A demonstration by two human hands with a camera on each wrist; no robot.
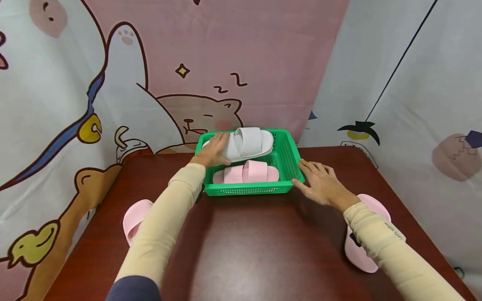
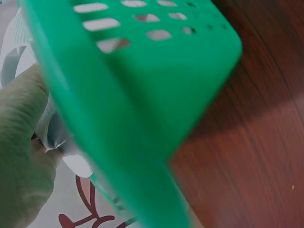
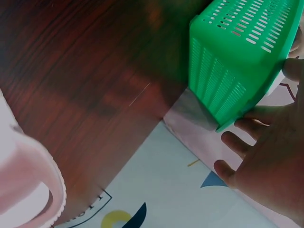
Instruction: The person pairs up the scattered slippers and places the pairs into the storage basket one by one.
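White slipper (image 1: pixel 251 142) lies lengthwise along the back of the green basket (image 1: pixel 248 191), strap up, with a pink slipper (image 1: pixel 257 172) parallel in front of it; side by side like this, they seem arranged to share the mesh floor without overlapping. Whether each is single or a nested pair, I cannot tell. The left hand (image 1: pixel 214 150) grips the white slipper's left end, thumb on the near side and fingers reaching across, probably to keep it aligned. The right hand (image 1: pixel 320 182) is loosely spread with nothing in its grasp; its thumb and forefinger touch the basket's right rim, likely steadying it, while the other fingers stand clear.

On the dark table (image 1: pixel 256 242), a second pink slipper (image 1: pixel 137 215) lies to the left, partly hidden by the left sleeve (image 1: pixel 162 225), and a third (image 1: pixel 359 255) to the right, crossed by the right sleeve (image 1: pixel 391 246). Printed cloth (image 1: pixel 271 54) hangs close behind the basket, leaving little room there.
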